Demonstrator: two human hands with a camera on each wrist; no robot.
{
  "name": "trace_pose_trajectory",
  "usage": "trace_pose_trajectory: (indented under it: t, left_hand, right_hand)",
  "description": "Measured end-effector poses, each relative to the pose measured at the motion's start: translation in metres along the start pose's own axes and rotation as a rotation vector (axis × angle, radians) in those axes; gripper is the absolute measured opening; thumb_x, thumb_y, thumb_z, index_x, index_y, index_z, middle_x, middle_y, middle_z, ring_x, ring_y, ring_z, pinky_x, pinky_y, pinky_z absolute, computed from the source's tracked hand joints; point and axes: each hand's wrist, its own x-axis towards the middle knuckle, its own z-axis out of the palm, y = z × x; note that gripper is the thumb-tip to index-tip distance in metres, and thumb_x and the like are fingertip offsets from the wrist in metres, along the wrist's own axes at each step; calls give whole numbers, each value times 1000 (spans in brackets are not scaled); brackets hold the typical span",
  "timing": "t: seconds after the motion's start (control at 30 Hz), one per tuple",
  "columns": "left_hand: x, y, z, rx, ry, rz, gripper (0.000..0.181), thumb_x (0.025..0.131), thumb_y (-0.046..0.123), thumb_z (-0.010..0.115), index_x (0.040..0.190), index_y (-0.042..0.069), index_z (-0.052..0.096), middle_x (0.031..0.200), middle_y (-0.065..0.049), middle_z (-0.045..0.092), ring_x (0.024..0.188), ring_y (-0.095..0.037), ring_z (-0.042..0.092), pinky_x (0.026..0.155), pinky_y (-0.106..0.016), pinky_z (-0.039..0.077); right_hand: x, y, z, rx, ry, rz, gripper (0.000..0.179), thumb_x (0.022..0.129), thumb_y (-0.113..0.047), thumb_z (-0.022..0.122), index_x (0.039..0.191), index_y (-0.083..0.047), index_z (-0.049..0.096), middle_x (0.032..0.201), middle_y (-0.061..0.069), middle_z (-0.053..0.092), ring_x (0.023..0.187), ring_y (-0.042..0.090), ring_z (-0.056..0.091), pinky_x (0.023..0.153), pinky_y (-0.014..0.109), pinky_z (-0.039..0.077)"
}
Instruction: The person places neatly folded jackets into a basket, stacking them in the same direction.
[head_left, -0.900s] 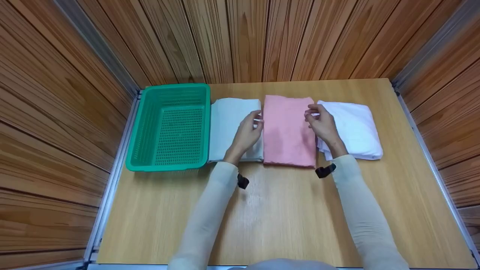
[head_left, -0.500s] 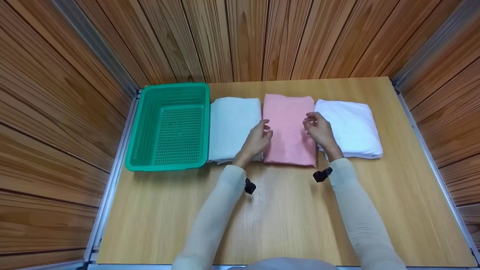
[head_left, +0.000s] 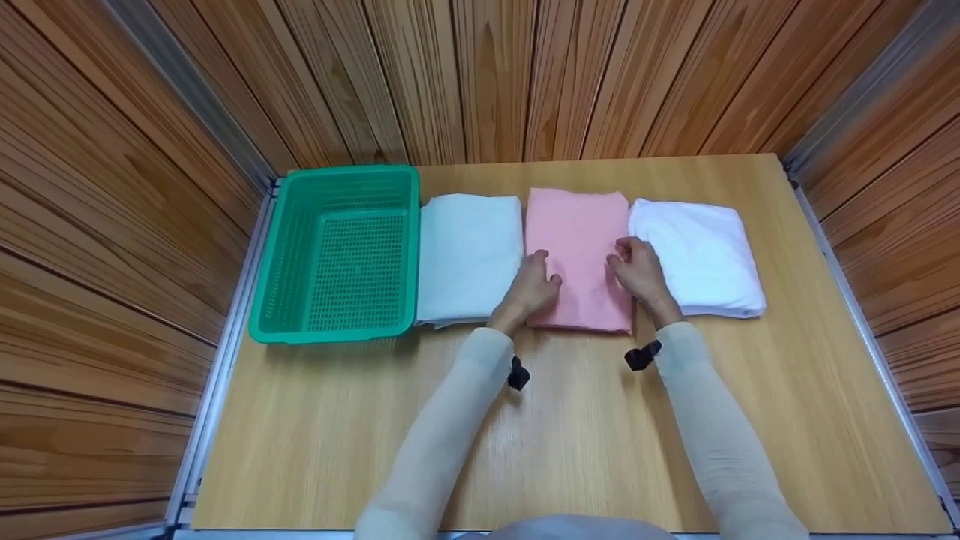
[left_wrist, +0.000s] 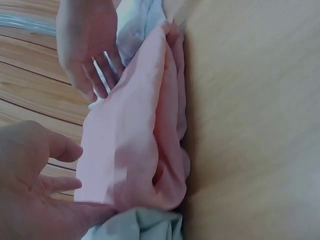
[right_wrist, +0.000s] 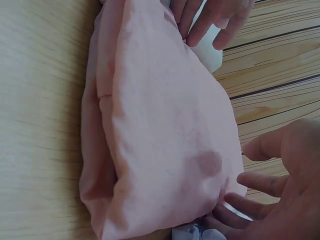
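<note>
A folded pink cloth (head_left: 577,259) lies between a folded pale blue-white cloth (head_left: 471,255) and a folded white cloth (head_left: 697,259). My left hand (head_left: 531,289) is at the left edge of the pink cloth, over its lower left part, fingers loosely bent. At the opposite edge is my right hand (head_left: 639,274), with its fingers toward the gap beside the white cloth. In the right wrist view some fingers of the right hand (right_wrist: 280,185) reach down by the pink cloth's (right_wrist: 160,120) side. Neither hand grips fabric; whether fingertips touch it is hard to tell.
A green plastic basket (head_left: 259,300) stands at the left, right beside the pale blue-white cloth. Wooden tabletop (head_left: 570,435) stretches in front of the cloths. Wood-panel walls (head_left: 495,82) enclose the back and both sides.
My left hand has moved right and nearer, from over the pale blue-white cloth to the pink cloth's left edge. My right hand has come slightly nearer along its right edge.
</note>
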Motion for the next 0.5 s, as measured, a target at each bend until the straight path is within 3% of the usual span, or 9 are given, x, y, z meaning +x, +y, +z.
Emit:
trace_pose_trajectory:
  t: [0.1,0.23,0.33,0.5]
  left_hand:
    - [3,5,8,2,13,-61,65,107,24,57,164,2,33,173,-24,26,160,-32,33,130,-44,32]
    - [-4,15,14,1,48,-106,69,107,22,57,165,-1,29,176,-29,14,160,-33,32,129,-42,33]
    - [-6,19,19,14,85,-128,68,107,21,58,164,-3,30,174,-30,18,158,-32,37,126,-41,37]
    - [-5,28,23,42,134,-173,56,106,23,59,153,-3,43,159,-28,42,144,-32,50,120,-42,45]
  right_hand:
    - [0,2,1,-4,-18,13,51,104,-11,57,144,18,48,133,35,53,123,44,52,113,54,42]
    - [1,2,3,15,-83,89,63,106,-17,55,155,15,35,158,37,42,151,48,40,127,56,32]
    - [0,3,2,22,-115,152,70,107,-23,53,161,12,25,169,34,30,160,46,27,131,55,25]
    - [-2,5,0,8,-110,179,73,107,-25,52,163,10,20,168,37,27,160,47,26,131,55,25]
